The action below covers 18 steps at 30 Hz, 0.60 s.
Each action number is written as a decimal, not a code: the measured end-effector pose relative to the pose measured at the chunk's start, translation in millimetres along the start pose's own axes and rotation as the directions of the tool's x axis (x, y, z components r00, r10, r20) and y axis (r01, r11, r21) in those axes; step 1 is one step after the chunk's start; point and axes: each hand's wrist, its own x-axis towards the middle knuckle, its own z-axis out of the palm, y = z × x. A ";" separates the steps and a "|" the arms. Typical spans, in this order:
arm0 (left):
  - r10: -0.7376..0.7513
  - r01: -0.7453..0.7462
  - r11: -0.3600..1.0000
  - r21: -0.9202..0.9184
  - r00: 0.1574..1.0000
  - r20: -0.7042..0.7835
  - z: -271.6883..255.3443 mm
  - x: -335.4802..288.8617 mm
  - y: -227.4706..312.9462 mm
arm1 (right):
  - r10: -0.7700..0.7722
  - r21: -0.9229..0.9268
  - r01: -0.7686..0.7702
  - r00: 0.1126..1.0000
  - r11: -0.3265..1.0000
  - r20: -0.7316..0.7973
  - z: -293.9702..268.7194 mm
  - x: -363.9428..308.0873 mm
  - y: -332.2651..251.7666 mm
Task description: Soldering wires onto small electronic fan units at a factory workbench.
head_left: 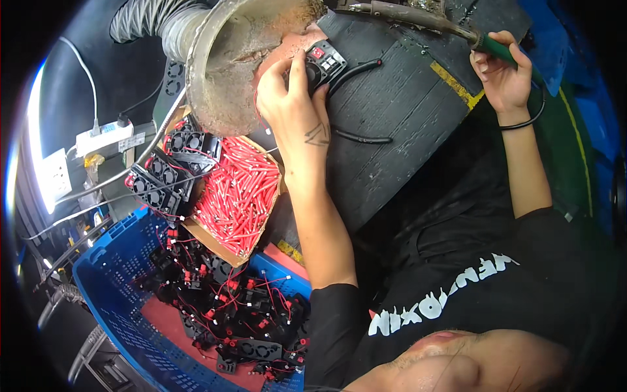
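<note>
My left hand [292, 98] is closed on a small black fan module [328, 62] with a red part and pale squares on its upper face. It rests at the dark workbench [392, 78], beside the mouth of a large grimy fume hood [225, 72]. Farther right, my right hand [506, 75] grips a soldering iron [450, 29] by its green handle. The iron's metal shaft points left over the far side of the bench, apart from the module. A piece of black cable [356, 73] lies close to my left fingers, and another black cable [362, 136] is nearer me.
A cardboard box [222, 236] of short red tubes [238, 189] stands left of my forearm. Stacked fan modules [160, 179] sit on its left side. Below is a blue crate [111, 268] of wired fan modules. A power strip [104, 138] and grey duct [147, 26] are farther left.
</note>
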 end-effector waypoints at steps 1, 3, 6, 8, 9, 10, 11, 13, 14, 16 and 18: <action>-0.001 0.001 1.000 -0.012 1.000 0.004 -1.0 -0.8 -0.6 | 0.007 0.006 -0.007 1.000 1.000 -0.001 0.4 0.5 0.0; -0.005 0.005 1.000 -0.020 1.000 0.002 -3.6 -2.6 -1.7 | 0.012 0.008 -0.012 1.000 1.000 0.009 0.1 1.6 0.3; 0.031 -0.029 0.998 -0.050 0.999 0.037 -6.0 -5.1 -3.1 | 0.012 0.012 -0.012 1.000 1.000 0.020 -2.2 1.5 0.5; 0.034 -0.029 0.995 -0.092 0.998 0.050 -4.6 -6.0 -2.5 | 0.007 0.018 -0.008 1.000 1.000 0.030 -4.1 1.4 0.9; 0.034 -0.030 0.996 -0.084 0.998 0.047 -3.2 -5.7 -1.8 | 0.007 0.020 -0.008 0.999 1.000 0.041 -4.8 1.2 0.9; 0.028 -0.026 0.998 -0.050 0.999 0.029 -1.4 -5.5 -0.5 | 0.005 0.023 -0.007 0.999 1.000 0.051 -5.2 1.0 0.8; 0.012 -0.012 1.000 -0.023 1.000 0.021 0.4 -4.8 1.1 | 0.000 0.026 -0.001 0.999 1.000 0.050 -5.3 1.0 0.4; 0.027 -0.027 1.000 0.010 1.000 0.007 2.6 -4.7 5.8 | 0.012 0.023 -0.013 0.999 1.000 0.045 -4.5 1.5 0.3; 0.026 -0.026 0.999 0.034 1.000 0.004 3.0 -4.3 8.0 | 0.008 0.028 -0.009 0.999 1.000 0.046 -3.6 1.1 0.3; 0.024 -0.026 0.999 0.042 0.999 0.037 -0.8 -6.8 12.3 | -0.012 0.001 0.012 0.999 1.000 0.032 -1.9 1.7 0.2; 0.037 -0.043 0.997 0.067 0.995 0.091 -3.3 -6.0 13.7 | -0.011 0.002 0.011 1.000 1.000 0.020 -1.1 0.7 -0.1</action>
